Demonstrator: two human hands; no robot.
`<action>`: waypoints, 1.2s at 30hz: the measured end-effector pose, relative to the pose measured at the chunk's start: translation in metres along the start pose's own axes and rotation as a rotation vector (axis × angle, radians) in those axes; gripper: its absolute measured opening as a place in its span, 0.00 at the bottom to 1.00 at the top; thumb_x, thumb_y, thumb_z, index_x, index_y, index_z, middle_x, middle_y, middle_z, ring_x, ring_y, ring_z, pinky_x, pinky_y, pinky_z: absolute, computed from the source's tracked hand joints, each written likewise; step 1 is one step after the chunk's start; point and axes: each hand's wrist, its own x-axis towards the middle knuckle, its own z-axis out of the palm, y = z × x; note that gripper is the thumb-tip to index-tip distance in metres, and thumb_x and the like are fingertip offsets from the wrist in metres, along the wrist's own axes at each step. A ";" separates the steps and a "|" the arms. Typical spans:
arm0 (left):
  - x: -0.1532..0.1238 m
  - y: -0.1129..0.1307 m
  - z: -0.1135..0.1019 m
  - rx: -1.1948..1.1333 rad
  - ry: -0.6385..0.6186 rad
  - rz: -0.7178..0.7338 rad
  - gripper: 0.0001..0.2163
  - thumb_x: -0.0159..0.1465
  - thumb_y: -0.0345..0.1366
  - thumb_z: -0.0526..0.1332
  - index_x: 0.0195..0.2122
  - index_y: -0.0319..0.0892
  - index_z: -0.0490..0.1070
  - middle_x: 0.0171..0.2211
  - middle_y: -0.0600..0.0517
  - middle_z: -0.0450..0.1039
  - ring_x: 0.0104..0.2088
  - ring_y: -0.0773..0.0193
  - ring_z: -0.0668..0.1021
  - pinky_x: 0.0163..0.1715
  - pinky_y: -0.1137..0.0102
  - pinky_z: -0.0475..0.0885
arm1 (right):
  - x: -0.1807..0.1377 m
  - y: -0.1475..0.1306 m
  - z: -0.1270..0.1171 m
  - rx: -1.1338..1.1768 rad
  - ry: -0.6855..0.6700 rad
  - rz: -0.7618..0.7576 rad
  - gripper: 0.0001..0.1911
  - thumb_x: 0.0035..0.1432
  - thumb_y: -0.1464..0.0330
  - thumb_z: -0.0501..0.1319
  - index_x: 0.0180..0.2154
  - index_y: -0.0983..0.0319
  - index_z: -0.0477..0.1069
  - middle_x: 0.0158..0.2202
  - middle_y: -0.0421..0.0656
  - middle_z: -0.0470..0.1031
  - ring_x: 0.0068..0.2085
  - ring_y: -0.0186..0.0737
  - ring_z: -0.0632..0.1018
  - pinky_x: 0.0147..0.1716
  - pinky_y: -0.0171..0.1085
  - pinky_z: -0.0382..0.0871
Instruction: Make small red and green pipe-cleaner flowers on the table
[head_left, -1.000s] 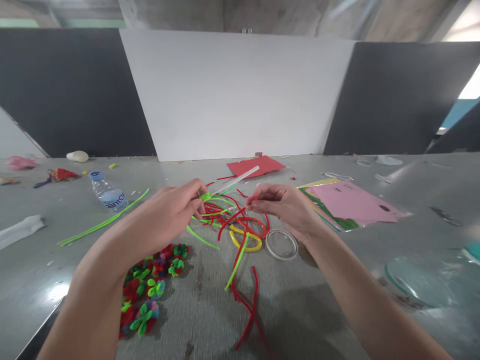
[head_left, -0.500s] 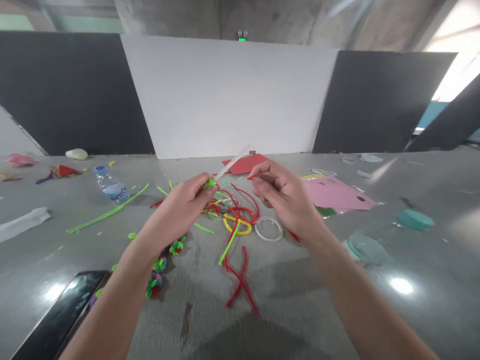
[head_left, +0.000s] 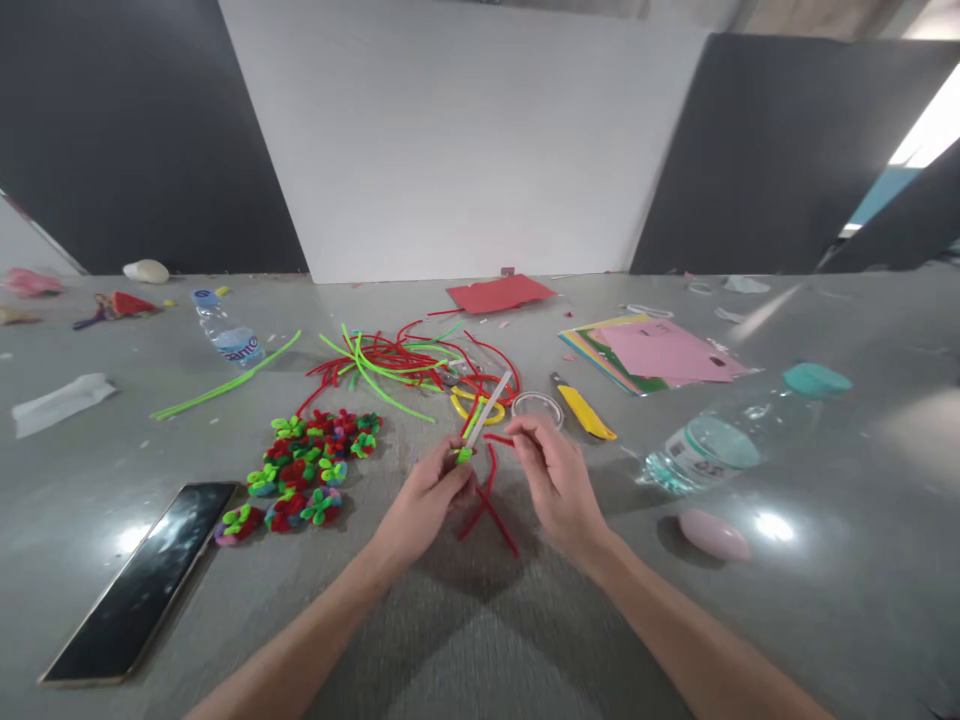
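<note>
My left hand (head_left: 426, 495) is closed around a translucent white stick (head_left: 491, 408), which points up and away. Bright green pipe cleaner (head_left: 465, 455) shows at its fingertips, by the base of the stick. To the right, my right hand (head_left: 553, 488) pinches a short red pipe cleaner (head_left: 498, 438) that reaches toward the stick; whether it touches is hard to tell. Below and between the hands, two loose red pipe cleaners (head_left: 501, 525) lie crossed on the table. Behind them spreads a tangled pile of red and green pipe cleaners (head_left: 390, 360).
Several red and green pipe-cleaner flowers (head_left: 296, 470) sit left, near a phone (head_left: 142, 585). Yellow-handled scissors (head_left: 469, 405), a tape roll (head_left: 537, 408) and a yellow utility knife (head_left: 585, 412) lie ahead. Right are coloured sheets (head_left: 660, 350), a clear bottle (head_left: 705, 450) and a pink oval object (head_left: 714, 535).
Both hands have come lower and nearer, and the right has moved closer to the left. The view has tilted down, uncovering the flowers and the knife.
</note>
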 end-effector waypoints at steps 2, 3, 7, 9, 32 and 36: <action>0.002 -0.004 0.000 -0.018 0.008 0.012 0.10 0.68 0.42 0.59 0.44 0.42 0.65 0.26 0.58 0.63 0.25 0.70 0.63 0.25 0.74 0.58 | -0.001 0.000 -0.001 -0.012 0.025 -0.045 0.08 0.75 0.68 0.53 0.45 0.58 0.70 0.33 0.39 0.73 0.31 0.35 0.72 0.32 0.34 0.65; 0.003 -0.006 -0.001 -0.030 0.011 0.013 0.10 0.68 0.42 0.59 0.43 0.42 0.65 0.26 0.59 0.62 0.25 0.70 0.63 0.24 0.74 0.57 | -0.001 -0.001 0.000 -0.022 0.020 -0.084 0.07 0.74 0.69 0.54 0.45 0.58 0.71 0.33 0.39 0.74 0.32 0.35 0.74 0.33 0.34 0.66; 0.001 -0.010 -0.001 -0.060 0.021 0.015 0.12 0.65 0.39 0.63 0.47 0.42 0.65 0.29 0.59 0.63 0.26 0.70 0.63 0.25 0.74 0.58 | -0.004 -0.003 0.003 -0.047 -0.076 -0.224 0.09 0.73 0.72 0.56 0.43 0.58 0.74 0.36 0.41 0.79 0.37 0.37 0.79 0.38 0.35 0.69; -0.001 -0.008 -0.001 -0.040 0.026 0.023 0.14 0.65 0.37 0.64 0.49 0.42 0.65 0.31 0.58 0.64 0.28 0.70 0.64 0.27 0.74 0.59 | -0.004 -0.004 0.004 -0.045 -0.082 -0.229 0.09 0.73 0.72 0.56 0.42 0.58 0.75 0.36 0.42 0.80 0.38 0.39 0.80 0.38 0.36 0.70; -0.006 0.006 -0.002 0.340 0.126 0.192 0.09 0.74 0.37 0.53 0.40 0.42 0.71 0.33 0.53 0.68 0.34 0.64 0.67 0.36 0.71 0.63 | -0.003 -0.001 0.003 -0.093 -0.112 -0.098 0.08 0.73 0.68 0.58 0.40 0.59 0.74 0.34 0.42 0.76 0.36 0.39 0.76 0.37 0.37 0.68; -0.008 0.008 -0.001 0.335 0.131 0.190 0.09 0.74 0.37 0.54 0.41 0.42 0.72 0.32 0.53 0.68 0.34 0.65 0.68 0.36 0.71 0.63 | -0.002 -0.003 0.001 -0.086 -0.116 -0.106 0.08 0.73 0.69 0.58 0.38 0.59 0.73 0.32 0.41 0.74 0.34 0.38 0.74 0.35 0.37 0.66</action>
